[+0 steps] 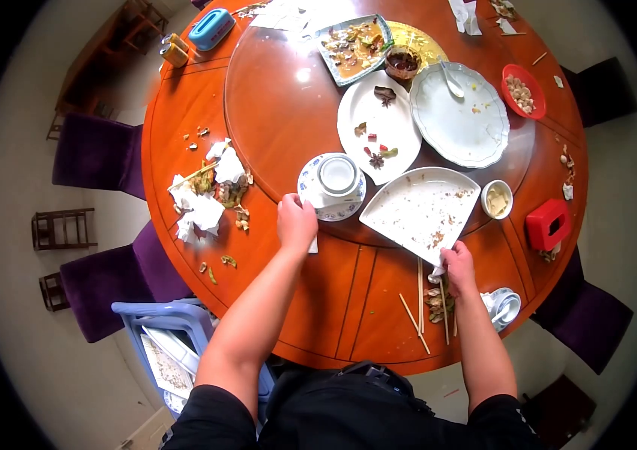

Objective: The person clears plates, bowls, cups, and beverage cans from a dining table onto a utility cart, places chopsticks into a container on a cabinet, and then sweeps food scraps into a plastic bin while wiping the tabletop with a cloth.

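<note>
My left hand (297, 223) is closed at the lower left edge of a blue-patterned plate (309, 180), on which white bowls (338, 175) are stacked. My right hand (459, 268) pinches the lower corner of a white fan-shaped plate (422, 204) scattered with brown food bits. Just behind that plate lie an oval white plate (378, 112) with scraps and a large round plate (459, 112) with a white spoon (451, 80). A small white cup (496, 199) with pale contents is right of the fan-shaped plate.
Chopsticks (414, 324) and shells lie near the front edge. Crumpled tissues (200, 212) and scraps are at left. A red tissue box (548, 224) and a red bowl (523, 91) stand at right. A blue bin (176, 313) holding dishes is at lower left, near purple chairs (101, 154).
</note>
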Demonstrator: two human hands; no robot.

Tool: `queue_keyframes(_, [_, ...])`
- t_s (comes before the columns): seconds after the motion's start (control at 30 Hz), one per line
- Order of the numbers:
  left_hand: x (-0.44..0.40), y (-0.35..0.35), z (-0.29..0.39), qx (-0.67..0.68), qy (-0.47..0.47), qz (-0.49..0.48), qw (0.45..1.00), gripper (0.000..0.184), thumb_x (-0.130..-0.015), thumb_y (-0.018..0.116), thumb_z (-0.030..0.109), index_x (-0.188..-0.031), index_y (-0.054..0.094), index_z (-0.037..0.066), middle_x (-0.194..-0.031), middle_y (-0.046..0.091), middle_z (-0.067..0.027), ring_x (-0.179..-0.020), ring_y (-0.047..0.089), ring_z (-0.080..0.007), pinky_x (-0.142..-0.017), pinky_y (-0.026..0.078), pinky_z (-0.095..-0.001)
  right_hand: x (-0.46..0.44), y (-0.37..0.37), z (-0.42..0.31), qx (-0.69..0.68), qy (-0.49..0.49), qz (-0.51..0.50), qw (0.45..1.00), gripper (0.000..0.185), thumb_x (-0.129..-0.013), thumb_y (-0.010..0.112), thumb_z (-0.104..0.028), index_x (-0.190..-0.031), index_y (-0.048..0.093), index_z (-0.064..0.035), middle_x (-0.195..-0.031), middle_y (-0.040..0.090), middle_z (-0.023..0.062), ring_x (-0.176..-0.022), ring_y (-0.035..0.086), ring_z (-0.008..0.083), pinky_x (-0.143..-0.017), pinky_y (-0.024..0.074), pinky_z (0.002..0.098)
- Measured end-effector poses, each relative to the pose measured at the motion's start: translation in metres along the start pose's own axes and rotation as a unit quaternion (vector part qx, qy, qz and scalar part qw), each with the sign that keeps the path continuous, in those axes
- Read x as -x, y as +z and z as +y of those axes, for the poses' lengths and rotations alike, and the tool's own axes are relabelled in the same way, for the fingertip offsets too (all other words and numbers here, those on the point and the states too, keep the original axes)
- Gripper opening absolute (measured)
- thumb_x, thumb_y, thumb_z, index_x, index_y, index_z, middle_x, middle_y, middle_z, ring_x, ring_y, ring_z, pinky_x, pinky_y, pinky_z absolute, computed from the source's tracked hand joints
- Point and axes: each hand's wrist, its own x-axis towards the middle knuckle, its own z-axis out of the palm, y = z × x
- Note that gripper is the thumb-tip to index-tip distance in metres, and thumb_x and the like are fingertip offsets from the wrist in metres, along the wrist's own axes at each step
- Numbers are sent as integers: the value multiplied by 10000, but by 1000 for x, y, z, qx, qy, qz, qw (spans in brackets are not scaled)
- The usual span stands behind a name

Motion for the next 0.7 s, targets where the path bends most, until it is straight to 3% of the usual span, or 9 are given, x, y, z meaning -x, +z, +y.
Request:
queue_keyframes(0.03, [-12, 5, -4, 51, -53, -40, 996, 265, -833, 607, 141, -1033, 581, -30, -930, 638, -133, -832, 618, -245, -746, 484, -335, -1, -2, -2, -16, 18, -20, 1000, 189, -847, 566, -34, -1030, 547, 8, -907, 637, 70, -727, 583, 120, -643, 469, 236])
queue_keyframes(0.07, [-21, 7, -11, 54, -52, -39, 996, 265, -833, 607, 141, -1033, 581, -30, -930, 638, -133, -832, 618, -245, -746, 484, -335, -1, -3, -6, -32, 36, -41, 998, 202, -838, 559, -11, -1037, 544, 21, -938, 646, 86, -776, 613, 142, -690, 492, 253])
queue_keyframes(0.13, [-34, 3, -16, 243, -161, -183, 939, 222, -820, 615, 61, -1024, 587, -19, -915, 644, -94, -753, 614, -178, -678, 483, -296, 4, -2, -14, -48, 60, -62, 995, 222, -830, 551, 1, -1051, 551, 16, -941, 649, 83, -771, 618, 148, -691, 497, 259])
queue_keyframes(0.17, [-36, -2, -14, 275, -203, -209, 916, 197, -823, 621, 19, -1016, 590, -9, -910, 642, -72, -711, 603, -135, -625, 483, -266, 7, -1, -18, -65, 87, -84, 991, 244, -822, 543, 12, -1066, 557, 12, -944, 652, 80, -767, 622, 154, -691, 502, 264])
queue_keyframes(0.4, [-28, 0, -12, 347, -234, -212, 883, 149, -864, 588, 26, -1008, 555, 16, -876, 632, -65, -717, 610, -159, -629, 520, -298, 5, -4, -11, -103, 102, -130, 981, 291, -807, 530, 36, -1094, 578, 12, -1009, 660, 102, -829, 651, 187, -724, 523, 289])
queue_keyframes(0.47, [-21, 1, -18, 414, -242, -227, 848, 140, -870, 572, 22, -1005, 538, 29, -862, 626, -64, -718, 614, -167, -631, 524, -307, 6, -8, -10, -100, 100, -131, 981, 291, -804, 528, 41, -1090, 580, 23, -1010, 659, 107, -831, 652, 195, -728, 525, 294])
queue_keyframes(0.6, [-9, -7, -38, 454, -246, -211, 830, 134, -866, 564, 2, -998, 551, 21, -861, 631, -71, -681, 616, -165, -561, 526, -275, 19, -13, 1, -107, 91, -143, 980, 327, -789, 502, 65, -1107, 573, 53, -1022, 656, 140, -871, 651, 241, -769, 530, 337])
queue_keyframes(0.7, [6, -21, -55, 503, -235, -197, 808, 146, -862, 571, 2, -1006, 551, 13, -873, 638, -81, -685, 622, -161, -566, 533, -272, 42, -12, -3, -87, 83, -140, 983, 299, -780, 518, 68, -1072, 582, 65, -998, 659, 140, -843, 654, 235, -735, 530, 315])
